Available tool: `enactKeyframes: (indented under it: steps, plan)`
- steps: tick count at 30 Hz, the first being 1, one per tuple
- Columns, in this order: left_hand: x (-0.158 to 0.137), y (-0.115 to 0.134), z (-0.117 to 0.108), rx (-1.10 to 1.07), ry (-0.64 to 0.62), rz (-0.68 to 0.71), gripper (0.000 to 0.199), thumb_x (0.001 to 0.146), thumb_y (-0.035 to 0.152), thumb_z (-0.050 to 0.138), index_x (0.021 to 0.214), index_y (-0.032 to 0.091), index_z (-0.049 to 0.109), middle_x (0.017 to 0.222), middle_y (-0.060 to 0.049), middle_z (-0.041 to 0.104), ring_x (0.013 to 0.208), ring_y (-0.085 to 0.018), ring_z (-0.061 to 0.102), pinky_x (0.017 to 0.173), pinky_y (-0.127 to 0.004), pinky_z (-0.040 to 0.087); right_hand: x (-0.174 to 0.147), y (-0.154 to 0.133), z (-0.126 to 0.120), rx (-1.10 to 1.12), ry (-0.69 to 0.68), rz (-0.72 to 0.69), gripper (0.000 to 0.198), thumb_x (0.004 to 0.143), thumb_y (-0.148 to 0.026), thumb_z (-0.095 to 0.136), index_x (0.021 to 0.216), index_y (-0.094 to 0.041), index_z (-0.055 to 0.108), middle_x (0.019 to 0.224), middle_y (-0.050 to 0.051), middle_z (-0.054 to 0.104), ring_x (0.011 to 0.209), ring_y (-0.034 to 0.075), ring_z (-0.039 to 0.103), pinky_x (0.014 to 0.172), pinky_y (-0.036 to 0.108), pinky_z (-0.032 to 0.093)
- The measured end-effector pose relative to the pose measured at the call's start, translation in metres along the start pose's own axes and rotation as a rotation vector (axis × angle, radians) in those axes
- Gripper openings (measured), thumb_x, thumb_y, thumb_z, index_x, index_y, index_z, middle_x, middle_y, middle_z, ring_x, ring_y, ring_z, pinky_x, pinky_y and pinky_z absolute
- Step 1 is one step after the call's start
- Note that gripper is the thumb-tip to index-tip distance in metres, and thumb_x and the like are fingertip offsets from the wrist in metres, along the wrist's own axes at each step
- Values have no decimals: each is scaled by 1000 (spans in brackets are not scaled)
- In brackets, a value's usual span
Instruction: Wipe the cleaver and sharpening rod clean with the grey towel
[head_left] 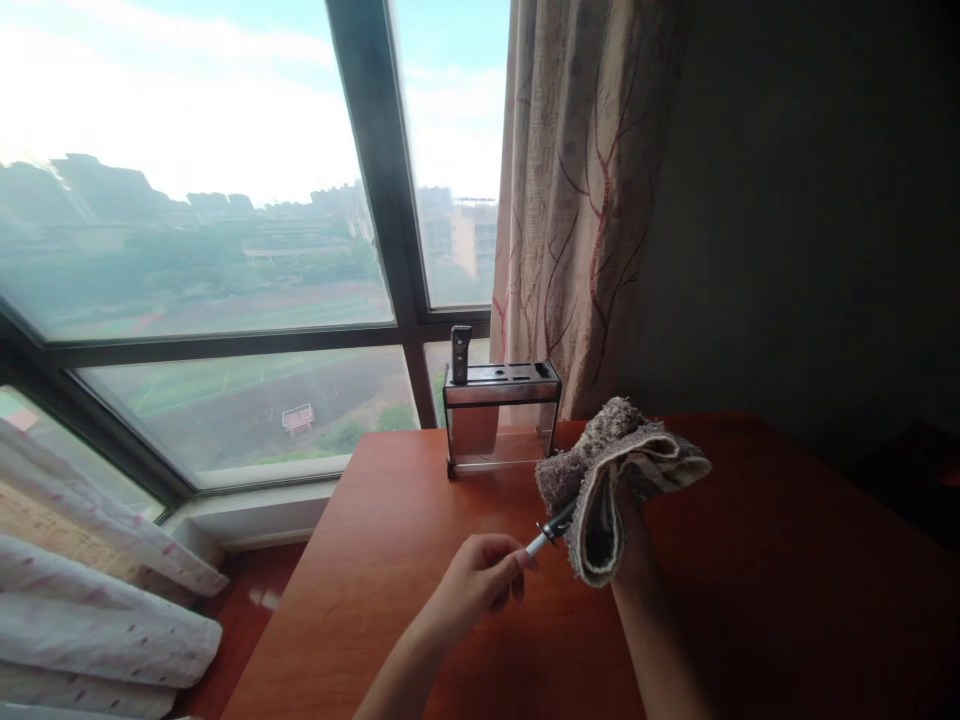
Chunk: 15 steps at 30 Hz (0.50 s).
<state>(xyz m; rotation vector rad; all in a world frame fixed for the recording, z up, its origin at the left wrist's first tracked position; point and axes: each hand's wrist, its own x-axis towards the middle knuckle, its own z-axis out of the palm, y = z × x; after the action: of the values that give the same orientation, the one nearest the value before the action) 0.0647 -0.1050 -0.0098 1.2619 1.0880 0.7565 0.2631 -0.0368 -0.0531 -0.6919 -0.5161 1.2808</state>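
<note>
My left hand (480, 578) pinches the pale shaft of a sharpening steel (556, 525) between thumb and fingers. Its dark handle, with a guard at the base, runs up to the right into a grey, fluffy cloth (622, 450). The cloth is folded over in a loop and held above the table. Behind and below it, my right hand (634, 545) grips the cloth; its fingers are mostly hidden. Beyond both hands stands a clear knife block (502, 400) with a slotted dark top. One black-handled knife (460, 355) sits upright in its left end.
The reddish-brown wooden table (360, 560) reaches to the window (225, 340) side. A patterned curtain (577, 200) hangs behind the knife block, and a pale curtain (90, 610) lies at the lower left. The dark wall (795, 220) is on the right.
</note>
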Motion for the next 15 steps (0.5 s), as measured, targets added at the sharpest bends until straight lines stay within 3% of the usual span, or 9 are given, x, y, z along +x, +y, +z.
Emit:
enactKeyframes:
  steps: [3, 6, 11, 15]
  plan:
    - [5, -8, -1, 259, 228, 190, 20, 75, 35, 68, 74, 15, 64, 63, 0, 58, 53, -10, 46, 50, -21, 33, 0, 0, 9, 69, 63, -10, 37, 69, -44, 76, 101, -29, 66, 95, -4, 73, 85, 17, 68, 75, 31, 56]
    - [8, -15, -4, 381, 379, 229, 15, 76, 32, 66, 73, 17, 63, 60, 1, 58, 55, -12, 50, 52, -22, 36, 0, 1, 15, 81, 84, -36, 40, 69, -38, 77, 106, -29, 65, 97, -5, 73, 90, 17, 67, 78, 30, 56]
    - [9, -15, -7, 257, 314, 139, 24, 79, 37, 62, 69, 16, 63, 57, 0, 60, 48, -12, 54, 47, -22, 37, 1, 3, 15, 113, 89, -45, 48, 68, -35, 79, 112, -30, 62, 101, -6, 72, 91, 15, 67, 81, 29, 55]
    - [8, -10, -4, 77, 177, 7, 34, 78, 47, 60, 69, 15, 60, 55, -1, 60, 40, -10, 49, 39, -20, 28, 3, 4, 9, 107, 66, -4, 40, 69, -43, 77, 103, -28, 65, 94, -4, 73, 85, 18, 68, 79, 34, 56]
